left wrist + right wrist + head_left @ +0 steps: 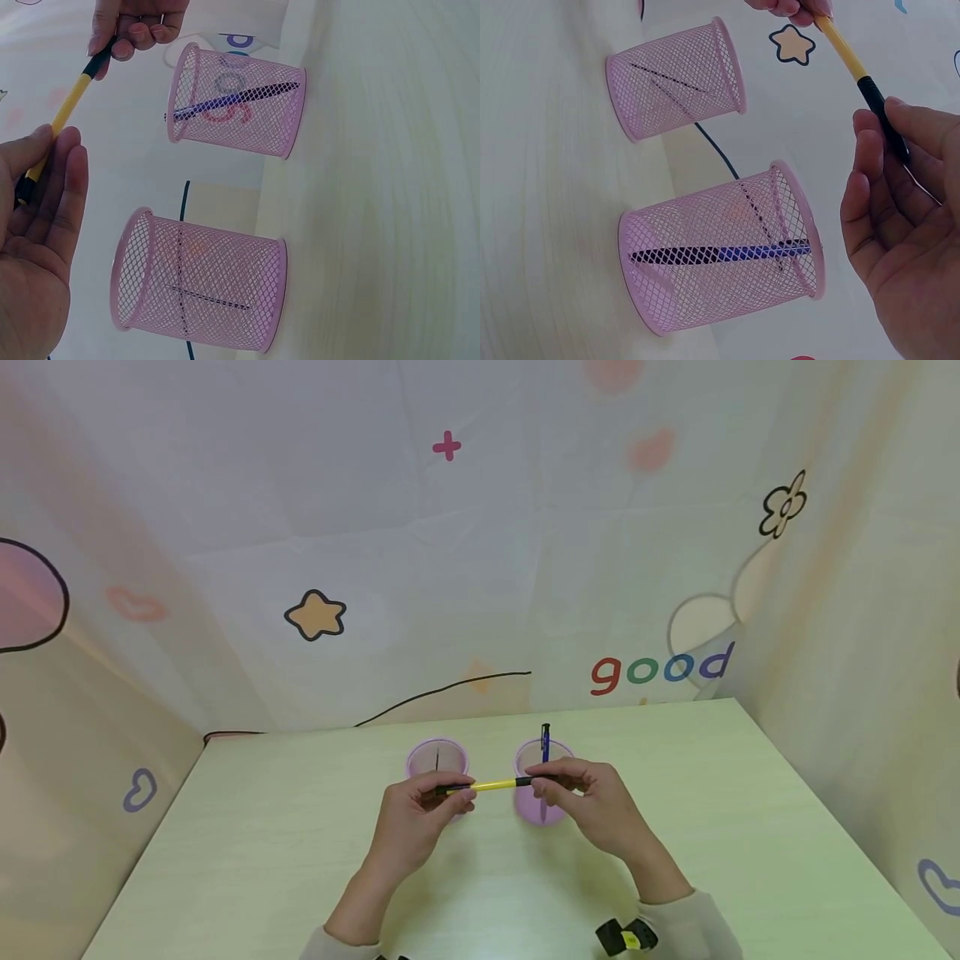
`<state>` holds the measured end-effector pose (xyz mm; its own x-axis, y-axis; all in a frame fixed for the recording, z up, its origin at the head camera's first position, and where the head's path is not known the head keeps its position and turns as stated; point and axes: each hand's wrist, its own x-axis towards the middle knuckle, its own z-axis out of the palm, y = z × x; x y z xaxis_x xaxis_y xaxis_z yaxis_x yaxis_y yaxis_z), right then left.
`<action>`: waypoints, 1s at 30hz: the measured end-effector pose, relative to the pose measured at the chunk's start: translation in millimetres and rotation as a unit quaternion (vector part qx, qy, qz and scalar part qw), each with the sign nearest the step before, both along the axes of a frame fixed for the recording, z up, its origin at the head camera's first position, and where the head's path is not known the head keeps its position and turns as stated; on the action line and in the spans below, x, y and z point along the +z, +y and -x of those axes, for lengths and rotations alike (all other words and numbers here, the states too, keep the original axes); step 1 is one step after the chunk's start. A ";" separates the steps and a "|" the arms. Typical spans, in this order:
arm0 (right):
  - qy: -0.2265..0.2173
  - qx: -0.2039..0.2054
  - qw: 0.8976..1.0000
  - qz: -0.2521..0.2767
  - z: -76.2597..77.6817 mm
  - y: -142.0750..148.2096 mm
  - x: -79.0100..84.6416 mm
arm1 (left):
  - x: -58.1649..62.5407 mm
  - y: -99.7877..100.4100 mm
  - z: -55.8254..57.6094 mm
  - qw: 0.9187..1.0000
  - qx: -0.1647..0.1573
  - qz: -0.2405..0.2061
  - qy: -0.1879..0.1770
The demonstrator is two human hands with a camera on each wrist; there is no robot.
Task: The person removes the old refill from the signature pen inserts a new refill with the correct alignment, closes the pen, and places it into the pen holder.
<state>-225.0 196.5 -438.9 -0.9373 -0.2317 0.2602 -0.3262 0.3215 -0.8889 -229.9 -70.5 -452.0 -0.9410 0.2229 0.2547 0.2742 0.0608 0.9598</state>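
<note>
A yellow pen (pixel 495 785) with black ends is held level between both hands above the table. My left hand (pixel 411 822) pinches its left end with thumb and fingers. At the other end, the thumb and fingers of my right hand (pixel 603 806) grip the black part. Just behind the hands stand two pink mesh pen cups. The right cup (pixel 705 300) holds a blue pen (pixel 546 745), which leans inside and pokes above the rim. In the left cup (pixel 202 255) a thin dark line shows through the mesh; I cannot tell what it is.
The pale wooden table (pixel 247 843) reaches back to a printed cloth (pixel 480 568) hanging behind it and at both sides. A black and yellow strap device (pixel 627 937) sits at my right sleeve.
</note>
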 end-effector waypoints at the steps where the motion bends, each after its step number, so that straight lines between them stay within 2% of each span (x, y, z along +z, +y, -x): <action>1: 0.000 0.000 1.000 -0.001 0.1 0.0 -0.2 | 0.1 0.0 0.0 1.000 -0.001 -0.001 0.000; 12: -0.012 0.004 1.000 -0.001 0.1 0.1 -1.7 | -0.6 1.2 0.3 1.000 -0.011 -0.001 0.008; 24: -0.045 0.034 0.998 0.024 1.1 -0.1 0.8 | -2.7 1.9 0.8 1.000 -0.006 0.016 0.016; 30: -0.062 0.020 0.998 0.004 3.1 1.2 0.6 | -1.9 1.1 0.7 1.000 -0.006 0.008 0.012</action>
<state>-228.1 197.8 -438.4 -0.9526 -0.2677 0.1445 -0.2257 0.3034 -0.9257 -230.6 -69.4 -453.9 -0.9323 0.2374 0.2729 0.2972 0.0728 0.9520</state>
